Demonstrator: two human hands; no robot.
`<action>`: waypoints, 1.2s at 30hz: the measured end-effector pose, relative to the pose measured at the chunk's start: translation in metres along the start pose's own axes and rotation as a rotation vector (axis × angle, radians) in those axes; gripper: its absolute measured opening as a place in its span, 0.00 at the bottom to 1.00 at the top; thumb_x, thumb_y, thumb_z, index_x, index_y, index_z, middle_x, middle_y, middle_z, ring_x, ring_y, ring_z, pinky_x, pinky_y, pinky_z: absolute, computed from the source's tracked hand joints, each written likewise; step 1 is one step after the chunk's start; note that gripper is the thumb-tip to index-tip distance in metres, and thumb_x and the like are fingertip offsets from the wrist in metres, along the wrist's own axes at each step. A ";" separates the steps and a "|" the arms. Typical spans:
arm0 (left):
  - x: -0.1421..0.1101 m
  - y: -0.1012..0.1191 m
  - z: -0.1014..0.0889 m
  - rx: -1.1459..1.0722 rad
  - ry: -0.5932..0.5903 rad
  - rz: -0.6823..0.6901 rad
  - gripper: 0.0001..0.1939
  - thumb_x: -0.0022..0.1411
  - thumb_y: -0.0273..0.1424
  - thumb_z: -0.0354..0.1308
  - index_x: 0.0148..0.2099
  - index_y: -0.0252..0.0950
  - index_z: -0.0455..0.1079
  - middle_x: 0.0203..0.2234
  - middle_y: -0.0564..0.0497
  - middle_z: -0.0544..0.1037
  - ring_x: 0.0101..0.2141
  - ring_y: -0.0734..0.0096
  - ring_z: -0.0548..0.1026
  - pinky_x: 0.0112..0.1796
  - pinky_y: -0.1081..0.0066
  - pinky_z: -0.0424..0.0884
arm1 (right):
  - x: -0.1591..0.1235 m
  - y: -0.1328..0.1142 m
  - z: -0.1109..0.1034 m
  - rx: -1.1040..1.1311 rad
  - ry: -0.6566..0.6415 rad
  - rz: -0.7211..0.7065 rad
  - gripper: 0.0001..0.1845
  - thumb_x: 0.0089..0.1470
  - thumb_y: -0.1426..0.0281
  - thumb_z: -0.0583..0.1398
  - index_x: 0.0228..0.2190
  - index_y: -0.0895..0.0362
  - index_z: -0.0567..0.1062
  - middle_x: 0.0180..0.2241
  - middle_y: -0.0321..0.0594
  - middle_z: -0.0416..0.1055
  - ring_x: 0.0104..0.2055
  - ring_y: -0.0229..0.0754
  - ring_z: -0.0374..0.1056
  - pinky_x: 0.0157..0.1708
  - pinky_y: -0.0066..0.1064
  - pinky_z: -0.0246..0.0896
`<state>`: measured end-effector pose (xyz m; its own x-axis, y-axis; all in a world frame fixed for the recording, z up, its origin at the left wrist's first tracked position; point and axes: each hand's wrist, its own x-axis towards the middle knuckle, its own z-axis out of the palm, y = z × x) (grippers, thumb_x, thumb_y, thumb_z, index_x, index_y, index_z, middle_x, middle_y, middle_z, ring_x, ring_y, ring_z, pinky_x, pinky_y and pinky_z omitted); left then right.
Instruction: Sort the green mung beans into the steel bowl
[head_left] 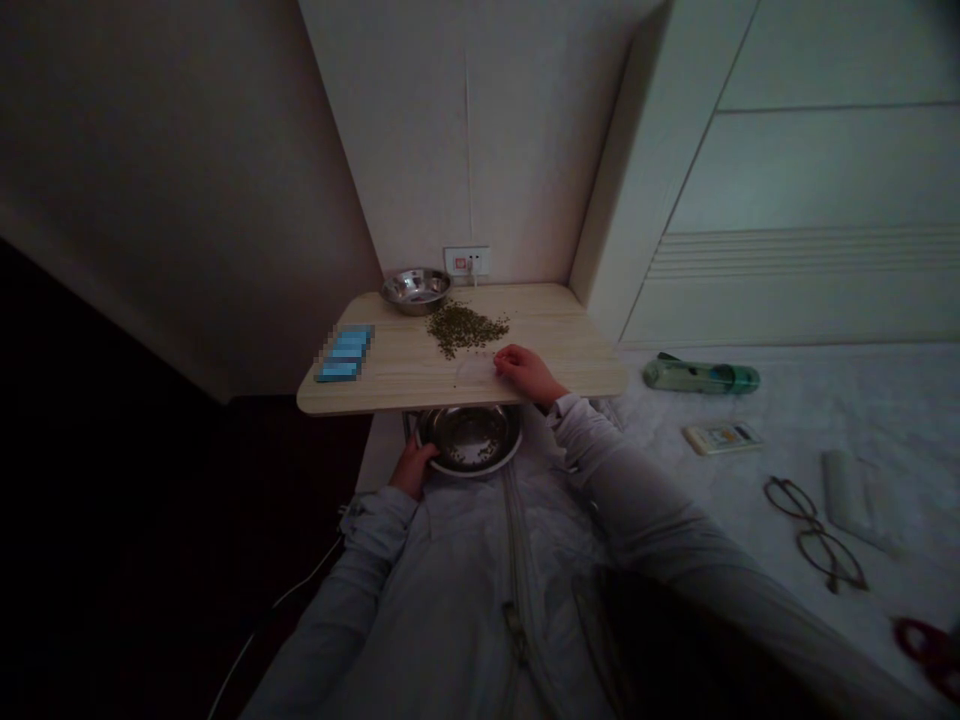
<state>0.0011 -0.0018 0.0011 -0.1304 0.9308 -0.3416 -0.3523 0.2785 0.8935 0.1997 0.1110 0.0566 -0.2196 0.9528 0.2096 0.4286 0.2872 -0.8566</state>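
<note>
Seeds [465, 326] lie heaped on the table [570, 345] just beyond the right hand [525, 372], resting loosely curled, gripping nothing; left hand [412, 468] clasps the bowl [470, 438] under the near edge

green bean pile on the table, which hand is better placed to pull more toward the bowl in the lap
Right. The right hand already rests on the table just in front of the green bean pile. The left hand is below the table edge, gripping the rim of the lap bowl.
</note>
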 end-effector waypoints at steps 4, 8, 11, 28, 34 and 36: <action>0.001 0.000 -0.001 -0.003 -0.006 0.003 0.23 0.35 0.22 0.52 0.40 0.35 0.64 0.23 0.54 0.72 0.29 0.68 0.71 0.26 0.73 0.65 | 0.005 -0.006 0.006 0.003 -0.025 -0.007 0.12 0.44 0.65 0.52 0.30 0.59 0.67 0.23 0.34 0.68 0.23 0.30 0.59 0.27 0.23 0.53; 0.001 0.000 -0.001 0.018 0.009 0.007 0.22 0.35 0.22 0.52 0.39 0.36 0.64 0.23 0.54 0.72 0.29 0.68 0.71 0.26 0.73 0.65 | 0.009 -0.011 0.014 -0.014 -0.043 -0.050 0.13 0.45 0.65 0.52 0.31 0.59 0.68 0.22 0.34 0.68 0.24 0.31 0.59 0.27 0.24 0.53; 0.001 0.000 -0.001 0.024 0.027 -0.002 0.22 0.36 0.22 0.52 0.39 0.36 0.64 0.24 0.53 0.72 0.29 0.68 0.71 0.27 0.73 0.66 | 0.007 -0.012 0.016 -0.018 -0.054 -0.065 0.13 0.45 0.64 0.51 0.31 0.59 0.68 0.22 0.34 0.67 0.24 0.31 0.59 0.27 0.24 0.53; -0.004 0.003 0.003 0.008 0.014 -0.013 0.23 0.36 0.21 0.51 0.40 0.35 0.64 0.22 0.54 0.72 0.29 0.67 0.72 0.27 0.72 0.67 | 0.002 -0.011 0.011 -0.076 -0.119 -0.083 0.13 0.44 0.64 0.52 0.30 0.60 0.68 0.22 0.34 0.67 0.23 0.31 0.57 0.26 0.24 0.51; -0.005 0.005 0.003 0.017 0.025 -0.015 0.22 0.36 0.21 0.51 0.39 0.35 0.64 0.23 0.53 0.72 0.30 0.66 0.72 0.28 0.71 0.67 | 0.000 -0.013 0.011 -0.081 -0.152 -0.077 0.13 0.44 0.64 0.52 0.30 0.60 0.69 0.23 0.34 0.67 0.24 0.30 0.58 0.27 0.23 0.51; -0.004 0.005 0.003 0.021 0.021 -0.006 0.22 0.36 0.21 0.51 0.39 0.34 0.64 0.22 0.53 0.72 0.30 0.66 0.72 0.28 0.71 0.67 | -0.001 -0.013 0.011 -0.074 -0.158 -0.065 0.13 0.44 0.64 0.52 0.29 0.60 0.69 0.23 0.34 0.67 0.25 0.30 0.58 0.27 0.23 0.51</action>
<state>0.0028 -0.0038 0.0075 -0.1475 0.9239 -0.3530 -0.3337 0.2895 0.8971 0.1847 0.1057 0.0626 -0.3811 0.9065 0.1818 0.4714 0.3597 -0.8053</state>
